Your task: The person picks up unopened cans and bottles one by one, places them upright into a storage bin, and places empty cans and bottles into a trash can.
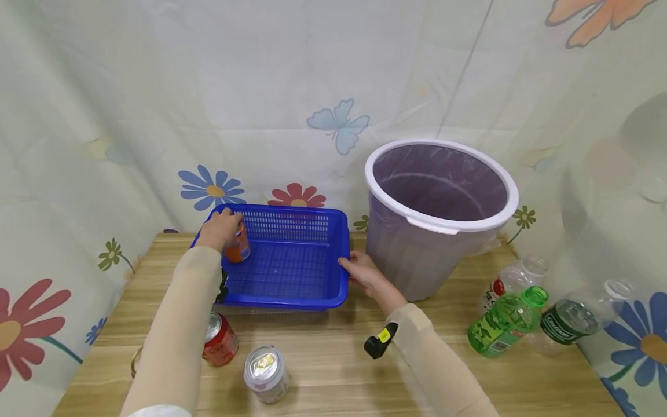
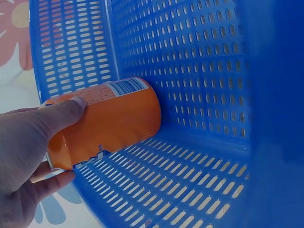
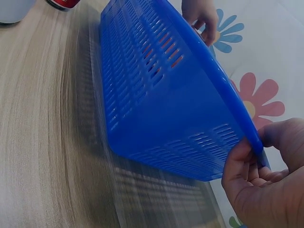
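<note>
An orange soda can (image 1: pixel 238 245) stands inside the left end of a blue plastic basket (image 1: pixel 333 292). My left hand (image 1: pixel 220 228) reaches over the rim and grips the can near its top. In the left wrist view, the thumb lies along the side of the can (image 2: pixel 111 126), and its base is down by the slotted basket floor. At the basket's right end my right hand (image 1: pixel 366 272) holds the rim, with thumb above and fingers curled beneath, as the right wrist view shows.
A red can (image 1: pixel 221 341) and a silver can (image 1: pixel 267 372) stand in front of the basket. To its right is a tall lined bin (image 1: pixel 411 258) with a white rim. A green bottle (image 1: pixel 505 327) and clear bottles (image 1: pixel 570 318) are at the far right.
</note>
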`<state>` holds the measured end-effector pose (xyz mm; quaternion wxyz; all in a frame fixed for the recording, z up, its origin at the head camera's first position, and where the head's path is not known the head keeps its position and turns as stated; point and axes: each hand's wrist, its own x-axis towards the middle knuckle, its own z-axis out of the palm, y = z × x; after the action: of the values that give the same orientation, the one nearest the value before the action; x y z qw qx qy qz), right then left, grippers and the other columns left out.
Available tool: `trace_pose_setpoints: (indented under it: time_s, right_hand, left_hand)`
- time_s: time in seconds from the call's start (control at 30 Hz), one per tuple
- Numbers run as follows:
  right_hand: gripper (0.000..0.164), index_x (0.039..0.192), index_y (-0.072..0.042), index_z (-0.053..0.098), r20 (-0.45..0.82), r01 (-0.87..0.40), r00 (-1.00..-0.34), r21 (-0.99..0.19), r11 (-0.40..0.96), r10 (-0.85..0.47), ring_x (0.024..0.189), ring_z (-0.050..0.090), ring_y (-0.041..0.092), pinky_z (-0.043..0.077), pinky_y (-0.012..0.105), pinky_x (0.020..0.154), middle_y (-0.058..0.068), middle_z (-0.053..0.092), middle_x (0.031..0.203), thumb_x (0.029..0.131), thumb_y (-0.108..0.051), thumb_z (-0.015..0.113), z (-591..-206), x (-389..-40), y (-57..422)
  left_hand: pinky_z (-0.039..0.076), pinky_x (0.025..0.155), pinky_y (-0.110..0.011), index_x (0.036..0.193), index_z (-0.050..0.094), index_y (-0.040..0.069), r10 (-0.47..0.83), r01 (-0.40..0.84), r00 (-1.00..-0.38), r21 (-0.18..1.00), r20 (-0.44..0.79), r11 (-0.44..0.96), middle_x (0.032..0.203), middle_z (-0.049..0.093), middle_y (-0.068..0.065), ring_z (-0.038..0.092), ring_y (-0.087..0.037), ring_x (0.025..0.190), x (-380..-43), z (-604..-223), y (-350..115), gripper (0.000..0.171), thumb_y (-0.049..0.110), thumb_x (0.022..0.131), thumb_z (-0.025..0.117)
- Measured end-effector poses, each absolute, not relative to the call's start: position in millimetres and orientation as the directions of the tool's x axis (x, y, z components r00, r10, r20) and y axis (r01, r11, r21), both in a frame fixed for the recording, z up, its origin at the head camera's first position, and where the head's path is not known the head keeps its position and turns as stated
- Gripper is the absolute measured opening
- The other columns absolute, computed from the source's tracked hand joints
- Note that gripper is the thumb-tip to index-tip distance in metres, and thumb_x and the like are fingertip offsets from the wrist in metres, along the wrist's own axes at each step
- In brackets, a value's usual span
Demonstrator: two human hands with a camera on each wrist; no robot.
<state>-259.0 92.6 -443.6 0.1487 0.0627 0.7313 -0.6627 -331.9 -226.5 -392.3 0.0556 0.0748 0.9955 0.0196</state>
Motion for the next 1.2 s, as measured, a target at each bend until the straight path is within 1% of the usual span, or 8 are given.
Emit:
trace_pose_setpoints:
  time_s: [0.13,0.3,0.47,0.63,0.83,1.1,1.2]
  right_hand:
    - [0.027,0.113,0.005,0.047,-0.298,0.286,-0.949,-0.951,0.116,-0.106,0.073,0.059,0.016,0.049,0.026,0.061,0.026,0.058,0.11,0.091,-0.011,0.05,-443,-259,93]
    - [0.023,0.109,0.004,0.048,-0.302,0.29,-0.948,-0.95,0.113,-0.104,0.067,0.058,0.013,0.047,0.024,0.056,0.023,0.06,0.104,0.092,-0.011,0.05,-442,-258,93]
    - [0.02,0.105,0.004,0.049,-0.293,0.283,-0.951,-0.954,0.099,-0.101,0.066,0.057,0.013,0.047,0.024,0.056,0.021,0.061,0.098,0.091,-0.01,0.05,-442,-258,93]
    - [0.019,0.104,0.004,0.048,-0.286,0.276,-0.953,-0.956,0.099,-0.1,0.064,0.057,0.011,0.048,0.025,0.056,0.02,0.062,0.097,0.091,-0.009,0.05,-442,-258,93]
    - [0.019,0.105,0.004,0.048,-0.286,0.277,-0.953,-0.957,0.089,-0.101,0.063,0.056,0.01,0.048,0.026,0.057,0.013,0.062,0.09,0.091,-0.009,0.051,-445,-260,93]
    - [0.02,0.105,0.004,0.049,-0.288,0.277,-0.953,-0.954,0.113,-0.097,0.063,0.055,0.01,0.046,0.023,0.053,0.012,0.061,0.088,0.091,-0.011,0.051,-445,-260,94]
    - [0.021,0.106,0.004,0.048,-0.291,0.28,-0.952,-0.954,0.109,-0.096,0.064,0.056,0.012,0.046,0.023,0.054,0.01,0.061,0.086,0.091,-0.01,0.051,-445,-260,94]
  left_hand:
    - [0.042,0.088,-0.062,0.134,0.043,0.006,0.139,0.134,-0.985,0.055,-0.101,0.989,0.13,0.037,-0.028,0.037,-0.048,0.118,-334,-393,-225,0.059,0.016,0.081,0.068]
    - [0.043,0.087,-0.061,0.131,0.044,0.007,0.129,0.124,-0.987,0.062,-0.091,0.99,0.128,0.038,-0.028,0.038,-0.047,0.116,-336,-393,-225,0.057,0.016,0.08,0.069]
    - [0.044,0.085,-0.061,0.129,0.045,0.006,0.127,0.122,-0.989,0.068,-0.07,0.99,0.125,0.039,-0.028,0.039,-0.048,0.114,-338,-394,-225,0.055,0.015,0.08,0.069]
    - [0.043,0.086,-0.061,0.13,0.044,0.006,0.125,0.12,-0.99,0.073,-0.062,0.99,0.126,0.038,-0.029,0.038,-0.047,0.115,-340,-396,-223,0.055,0.014,0.081,0.068]
    - [0.044,0.085,-0.06,0.131,0.044,0.006,0.124,0.121,-0.991,0.072,-0.045,0.99,0.127,0.037,-0.029,0.038,-0.048,0.115,-343,-398,-222,0.056,0.015,0.081,0.068]
    - [0.043,0.086,-0.061,0.132,0.042,0.006,0.112,0.107,-0.992,0.08,-0.062,0.991,0.13,0.033,-0.03,0.036,-0.049,0.116,-345,-397,-219,0.057,0.012,0.081,0.068]
    - [0.043,0.087,-0.061,0.131,0.042,0.006,0.113,0.108,-0.991,0.083,-0.066,0.991,0.131,0.032,-0.03,0.035,-0.049,0.117,-344,-394,-218,0.057,0.011,0.081,0.068]
